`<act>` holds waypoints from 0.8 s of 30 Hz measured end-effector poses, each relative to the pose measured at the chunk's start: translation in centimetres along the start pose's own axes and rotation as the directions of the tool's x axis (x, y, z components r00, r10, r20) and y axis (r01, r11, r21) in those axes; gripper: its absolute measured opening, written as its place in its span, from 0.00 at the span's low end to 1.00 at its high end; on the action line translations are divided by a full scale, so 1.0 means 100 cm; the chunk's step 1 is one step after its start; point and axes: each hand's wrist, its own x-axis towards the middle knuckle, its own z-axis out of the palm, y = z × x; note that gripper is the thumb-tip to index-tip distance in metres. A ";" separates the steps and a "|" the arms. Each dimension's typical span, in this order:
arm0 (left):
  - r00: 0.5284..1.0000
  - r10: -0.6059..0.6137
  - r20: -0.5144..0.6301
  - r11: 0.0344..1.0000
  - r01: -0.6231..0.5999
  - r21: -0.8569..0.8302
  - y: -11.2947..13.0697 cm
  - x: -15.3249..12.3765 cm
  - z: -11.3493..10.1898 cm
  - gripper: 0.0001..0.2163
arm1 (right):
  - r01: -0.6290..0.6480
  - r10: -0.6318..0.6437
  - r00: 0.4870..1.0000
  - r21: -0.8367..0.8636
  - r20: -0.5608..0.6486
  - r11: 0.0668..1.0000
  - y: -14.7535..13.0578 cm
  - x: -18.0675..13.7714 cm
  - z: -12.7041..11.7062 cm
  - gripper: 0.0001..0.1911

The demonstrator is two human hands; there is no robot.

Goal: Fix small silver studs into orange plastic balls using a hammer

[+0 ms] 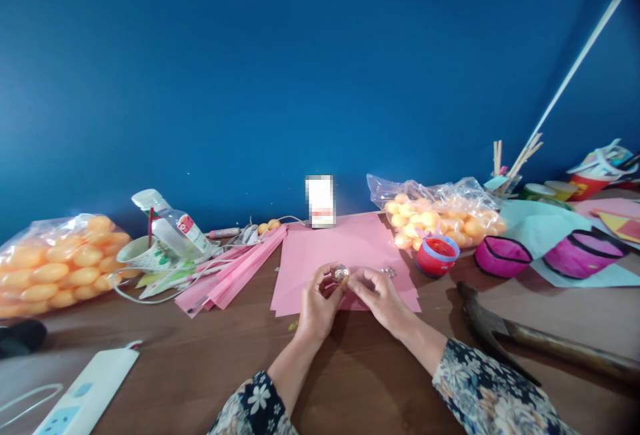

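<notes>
Between my two hands, over the pink paper sheets (pixel 320 248), is a small round shiny silvery piece (pixel 341 274). My left hand (pixel 320 302) has its thumb and fingers closed around the left side of this piece. My right hand (pixel 375 292) pinches at its lower right edge, where a tiny yellowish bit shows; what exactly those fingertips hold is too small to make out. A little cluster of shiny bits (pixel 389 272) lies on the paper just beyond my right hand.
Bags of orange balls (pixel 50 268) stand left and, as a second bag (pixel 445 215), back right. A red tub (pixel 437 255) and magenta pouches (pixel 503 256) sit right. A hammer (pixel 545 342) lies near my right forearm, a power strip (pixel 90 392) at front left.
</notes>
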 end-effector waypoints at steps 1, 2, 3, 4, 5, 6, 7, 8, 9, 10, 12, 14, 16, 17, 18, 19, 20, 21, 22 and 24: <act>1.000 0.004 0.003 1.000 -0.004 0.003 0.000 0.000 0.000 0.15 | -0.006 0.006 1.000 0.002 -0.001 1.000 0.000 0.000 0.000 0.11; 1.000 0.010 0.005 1.000 -0.010 0.007 -0.001 0.000 0.000 0.15 | -0.013 0.013 1.000 0.003 -0.004 1.000 0.000 0.000 0.000 0.11; 1.000 0.016 0.006 1.000 -0.016 0.013 -0.001 0.000 0.000 0.15 | -0.020 0.020 1.000 0.002 -0.008 1.000 0.000 0.000 0.000 0.11; 1.000 0.022 0.007 1.000 -0.022 0.021 -0.001 0.000 0.000 0.15 | -0.026 0.026 1.000 0.001 -0.015 1.000 0.000 0.000 0.000 0.11; 1.000 0.026 0.006 0.999 -0.026 0.032 -0.001 0.000 0.000 0.15 | -0.032 0.032 0.999 0.003 -0.021 0.999 0.001 0.001 0.000 0.11; 1.000 0.030 0.002 0.999 -0.030 0.041 -0.002 0.000 0.000 0.15 | -0.038 0.039 0.999 0.008 -0.024 0.999 0.001 0.001 -0.001 0.11; 0.999 0.032 -0.001 0.998 -0.032 0.048 -0.002 0.000 0.000 0.15 | -0.043 0.043 0.999 0.016 -0.029 0.999 0.002 0.001 -0.001 0.11; 0.999 0.034 -0.002 0.998 -0.034 0.053 -0.002 0.000 0.000 0.15 | -0.048 0.049 0.998 0.024 -0.032 0.999 0.002 0.001 -0.001 0.11; 0.999 0.035 -0.003 0.998 -0.035 0.057 -0.002 -0.001 0.000 0.15 | -0.053 0.054 0.998 0.031 -0.036 0.998 0.003 0.002 -0.001 0.11; 0.999 0.036 -0.003 0.998 -0.036 0.059 -0.002 -0.001 0.000 0.15 | -0.058 0.059 0.997 0.038 -0.039 0.998 0.003 0.002 -0.001 0.12; 0.999 0.034 -0.004 0.997 -0.034 0.065 -0.002 -0.001 0.000 0.15 | -0.064 0.067 0.997 0.047 -0.047 0.997 0.003 0.002 -0.001 0.12; 0.999 0.032 -0.007 0.997 -0.032 0.072 -0.002 -0.002 0.000 0.15 | -0.070 0.073 0.996 0.049 -0.058 0.996 0.002 0.002 0.000 0.13; 0.999 0.031 -0.014 0.997 -0.030 0.076 -0.002 -0.002 0.000 0.15 | -0.073 0.076 0.995 0.046 -0.068 0.996 0.001 0.002 0.000 0.13; 0.999 0.031 -0.015 0.996 -0.030 0.080 -0.002 -0.002 0.000 0.15 | -0.076 0.079 0.994 0.042 -0.071 0.996 0.001 0.002 0.000 0.13; 0.999 0.033 -0.018 0.996 -0.032 0.084 -0.002 -0.002 0.000 0.14 | -0.078 0.081 0.994 0.039 -0.071 0.996 0.000 0.002 0.000 0.13; 0.999 0.035 -0.019 0.996 -0.034 0.087 -0.002 -0.002 0.000 0.14 | -0.079 0.082 0.994 0.036 -0.071 0.996 0.000 0.002 0.000 0.13; 0.999 0.037 -0.018 0.996 -0.036 0.087 -0.002 -0.002 0.001 0.14 | -0.081 0.084 0.994 0.035 -0.070 0.996 0.000 0.002 0.000 0.13; 0.999 0.039 -0.018 0.996 -0.037 0.084 -0.003 -0.002 0.001 0.14 | -0.083 0.085 0.994 0.034 -0.070 0.996 -0.001 0.001 0.000 0.13; 0.999 0.038 -0.020 0.996 -0.037 0.079 -0.003 -0.002 0.001 0.14 | -0.083 0.085 0.994 0.034 -0.070 0.996 -0.001 0.001 0.000 0.13; 0.999 0.033 -0.024 0.997 -0.032 0.069 -0.004 -0.002 0.001 0.14 | -0.078 0.081 0.994 0.037 -0.072 0.996 0.000 0.001 0.000 0.13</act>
